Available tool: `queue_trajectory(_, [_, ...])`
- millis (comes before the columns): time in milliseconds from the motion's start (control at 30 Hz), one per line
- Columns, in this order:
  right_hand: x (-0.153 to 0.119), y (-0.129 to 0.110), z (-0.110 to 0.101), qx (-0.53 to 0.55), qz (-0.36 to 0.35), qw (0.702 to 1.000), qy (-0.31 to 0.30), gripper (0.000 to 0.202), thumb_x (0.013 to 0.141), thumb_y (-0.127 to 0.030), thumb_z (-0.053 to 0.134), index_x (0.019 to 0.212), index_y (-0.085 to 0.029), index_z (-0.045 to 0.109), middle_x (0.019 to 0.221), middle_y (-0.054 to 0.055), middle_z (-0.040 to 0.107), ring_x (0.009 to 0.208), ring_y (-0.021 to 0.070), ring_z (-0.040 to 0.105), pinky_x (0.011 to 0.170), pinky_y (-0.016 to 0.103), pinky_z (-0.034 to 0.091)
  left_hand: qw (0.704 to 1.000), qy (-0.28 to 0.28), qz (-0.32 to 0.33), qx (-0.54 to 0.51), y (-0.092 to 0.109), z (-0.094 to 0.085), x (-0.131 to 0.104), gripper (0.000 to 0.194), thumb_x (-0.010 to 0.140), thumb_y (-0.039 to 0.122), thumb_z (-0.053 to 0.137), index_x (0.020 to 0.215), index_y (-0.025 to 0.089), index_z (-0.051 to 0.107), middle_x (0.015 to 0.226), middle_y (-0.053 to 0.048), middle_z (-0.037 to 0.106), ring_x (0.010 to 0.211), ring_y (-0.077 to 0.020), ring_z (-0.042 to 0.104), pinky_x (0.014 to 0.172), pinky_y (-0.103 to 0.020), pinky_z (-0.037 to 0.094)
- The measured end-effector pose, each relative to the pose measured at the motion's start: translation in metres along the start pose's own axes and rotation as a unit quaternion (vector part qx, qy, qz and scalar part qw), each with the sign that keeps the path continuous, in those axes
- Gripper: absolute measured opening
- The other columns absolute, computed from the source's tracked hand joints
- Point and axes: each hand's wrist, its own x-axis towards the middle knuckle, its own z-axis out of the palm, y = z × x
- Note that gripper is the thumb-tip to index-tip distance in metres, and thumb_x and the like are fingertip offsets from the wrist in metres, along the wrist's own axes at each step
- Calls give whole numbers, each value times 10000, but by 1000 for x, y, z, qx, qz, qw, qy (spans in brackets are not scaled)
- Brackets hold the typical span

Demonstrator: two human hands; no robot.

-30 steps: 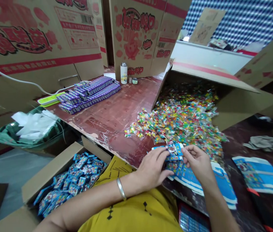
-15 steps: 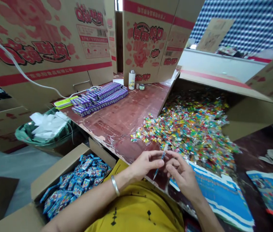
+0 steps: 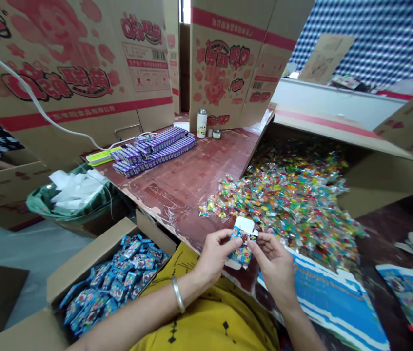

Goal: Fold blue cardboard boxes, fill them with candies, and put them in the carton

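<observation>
A small blue printed candy box [image 3: 242, 246] with white flaps sticking out at top and bottom is held over the table's front edge. My left hand [image 3: 213, 253] pinches its left side between thumb and fingers. On its right side, my right hand [image 3: 272, 256] grips it the same way. Just beyond my hands lies a big heap of small clear candy packets [image 3: 294, 195] with colourful sweets, spilling from a large carton on its side. Beneath my right forearm rests a stack of flat blue box blanks [image 3: 330, 297].
At lower left, an open carton [image 3: 92, 243] holds many blue candy packs [image 3: 118, 282]. Behind it stands a green-lined bin [image 3: 41, 202] with white paper. Rows of purple boxes [image 3: 155, 148] and a white bottle [image 3: 201, 124] stand on the red table [image 3: 184, 180]. More blue blanks [image 3: 411, 292] lie far right.
The thin, edge-on blue piece between my hands now shows its printed face as an opened-out box with flaps. Both my hands now grip its sides. The view has shifted slightly.
</observation>
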Motion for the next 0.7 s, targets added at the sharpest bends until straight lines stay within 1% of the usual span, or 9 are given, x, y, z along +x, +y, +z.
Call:
queue_trajectory(100, [-2,7,10,26,-24,999,36,342,839,-359,672,1141,-229,577,907,40,684,821,192,651,762,315,528,997,38,54,32,0,0,-3,513,729,259,765,1196,201,559,850,-2,623,742,-122,592,697,-231,478])
queue_trajectory(167, [-2,13,14,30,-42,998,43,366,849,-355,659,1183,-228,581,922,42,676,804,186,642,739,308,522,993,34,79,75,2,-3,-5,560,756,227,735,1270,240,512,903,-2,608,772,-122,589,697,-224,474])
queue_trajectory(233, [-1,20,15,22,-57,997,46,339,852,-351,654,1164,-229,605,950,45,669,808,185,632,715,296,513,990,8,87,114,5,-7,-6,468,793,224,692,1240,230,553,983,-23,610,825,-132,587,727,-231,472])
queue_trajectory(300, [0,25,15,5,-68,997,38,277,864,-341,638,1119,-232,620,939,37,662,810,182,623,703,287,500,987,-24,83,137,9,-11,-6,378,808,233,675,1175,204,593,995,-31,617,846,-140,577,746,-235,465])
queue_trajectory(433, [4,26,9,-57,-92,994,8,105,890,-316,600,904,-216,630,835,16,629,749,168,598,682,279,474,986,-77,52,138,13,-15,-6,317,785,250,703,1070,173,587,853,4,588,725,-106,526,653,-205,431])
queue_trajectory(533, [7,21,5,-71,-119,990,-10,148,875,-298,619,765,-199,607,972,51,626,866,189,611,755,294,480,987,-93,36,129,13,-15,-7,293,788,233,693,1045,170,567,875,0,588,711,-97,515,642,-202,423])
queue_trajectory(600, [9,18,6,-27,-114,993,-15,112,863,-286,639,794,-206,601,1061,62,621,941,202,621,805,307,488,988,-87,44,116,12,-14,-8,281,797,211,679,1042,174,547,926,-14,600,777,-112,541,686,-213,438])
queue_trajectory(633, [10,17,6,2,-103,995,-13,84,855,-278,652,846,-217,596,1053,57,629,939,199,630,811,310,494,990,-81,49,105,11,-13,-8,282,796,199,677,1036,179,530,941,-17,605,811,-120,552,707,-218,445])
queue_trajectory(700, [11,14,8,51,-82,995,-9,166,837,-263,680,959,-241,570,965,34,647,887,184,641,798,306,503,993,-70,50,80,9,-13,-9,304,784,171,684,1018,191,491,952,-15,610,840,-121,565,723,-217,451])
